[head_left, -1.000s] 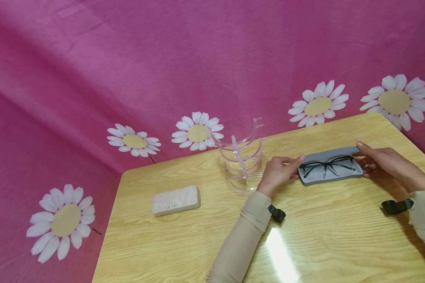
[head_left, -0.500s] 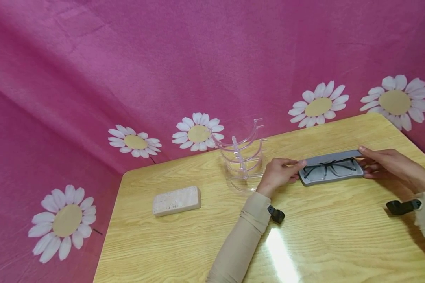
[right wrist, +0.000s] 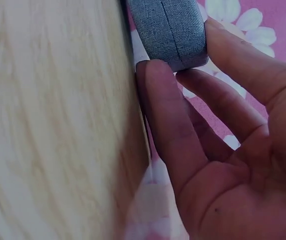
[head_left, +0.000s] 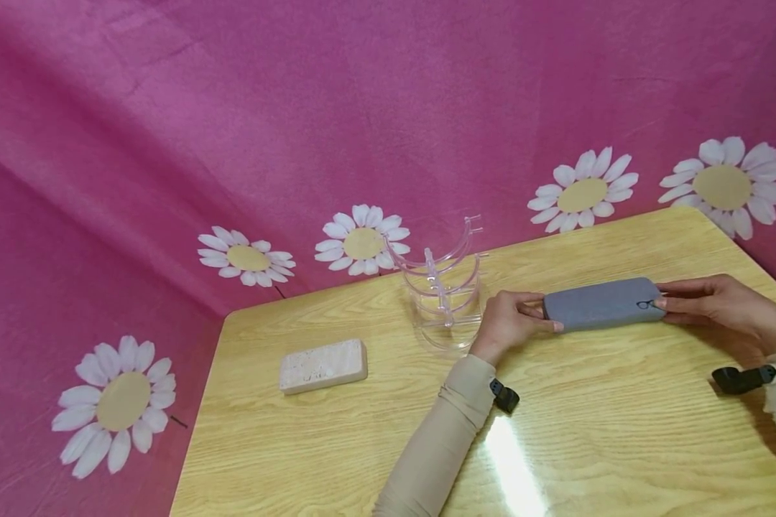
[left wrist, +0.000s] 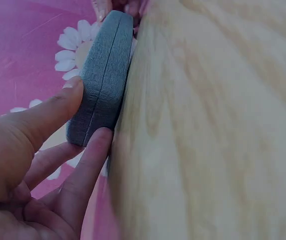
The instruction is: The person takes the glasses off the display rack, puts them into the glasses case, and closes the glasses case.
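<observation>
A grey-blue glasses case [head_left: 601, 305] with a small glasses print near its right end lies closed on the right part of the table. My left hand [head_left: 511, 319] pinches its left end, thumb at the near edge and fingers behind. At the other end my right hand [head_left: 718, 309] holds the case between thumb and fingers. In the left wrist view the seam of the case [left wrist: 102, 85] runs as a thin closed line, with the left thumb [left wrist: 57, 107] against its side. The right wrist view shows the case's end [right wrist: 173, 35] between the right fingers and thumb. The glasses are hidden inside.
A clear plastic tiered display stand [head_left: 436, 287] stands just left of my left hand. Further left lies a beige oblong case or block [head_left: 323, 366]. The wooden table [head_left: 588, 445] meets a pink cloth with daisies [head_left: 362, 108] behind it.
The lid of the glasses case has come down and covers the black-framed glasses that were visible inside. My left thumb has moved to the near edge; the right hand has shifted slightly.
</observation>
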`<state>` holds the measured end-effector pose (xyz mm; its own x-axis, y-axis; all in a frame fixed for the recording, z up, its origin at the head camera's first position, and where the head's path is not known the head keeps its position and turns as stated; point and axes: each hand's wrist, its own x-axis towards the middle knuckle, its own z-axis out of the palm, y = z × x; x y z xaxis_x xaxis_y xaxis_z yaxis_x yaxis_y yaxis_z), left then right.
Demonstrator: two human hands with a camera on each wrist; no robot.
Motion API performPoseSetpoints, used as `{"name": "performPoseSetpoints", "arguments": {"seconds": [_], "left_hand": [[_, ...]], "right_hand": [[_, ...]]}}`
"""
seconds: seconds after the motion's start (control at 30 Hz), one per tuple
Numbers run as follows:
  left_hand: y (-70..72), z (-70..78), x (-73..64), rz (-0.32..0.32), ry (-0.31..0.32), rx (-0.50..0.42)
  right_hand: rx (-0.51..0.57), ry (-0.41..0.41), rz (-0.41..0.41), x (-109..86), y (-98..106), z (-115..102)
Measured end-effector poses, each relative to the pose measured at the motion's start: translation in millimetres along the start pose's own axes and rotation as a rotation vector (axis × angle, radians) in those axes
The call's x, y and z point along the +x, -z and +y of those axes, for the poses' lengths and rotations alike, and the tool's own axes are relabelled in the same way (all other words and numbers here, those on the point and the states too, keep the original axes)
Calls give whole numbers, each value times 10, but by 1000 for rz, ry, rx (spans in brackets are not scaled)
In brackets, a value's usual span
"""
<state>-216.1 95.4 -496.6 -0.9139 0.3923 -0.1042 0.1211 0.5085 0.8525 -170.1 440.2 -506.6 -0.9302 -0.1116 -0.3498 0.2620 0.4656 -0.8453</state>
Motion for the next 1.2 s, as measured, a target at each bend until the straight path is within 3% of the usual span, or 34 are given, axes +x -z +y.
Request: {"name": "performPoseSetpoints", "arguments": {"seconds": [0.17, 0.6, 0.9, 1.07, 1.2], "left_hand": [[-21, 16, 17, 15, 16, 50], [-26, 63, 3, 6, 36, 100], [69, 41, 4, -69, 23, 8], [154, -7, -44, -127, -39, -18], [246, -56, -110, -156, -107, -51]], "right_hand": [[-93, 0, 33, 9, -8, -29], [-71, 26, 75, 2, -44, -44], [-157, 54, 142, -17, -25, -140], [-163, 107, 220, -54, -41, -242], [-93, 163, 257, -70, -105, -368]]}}
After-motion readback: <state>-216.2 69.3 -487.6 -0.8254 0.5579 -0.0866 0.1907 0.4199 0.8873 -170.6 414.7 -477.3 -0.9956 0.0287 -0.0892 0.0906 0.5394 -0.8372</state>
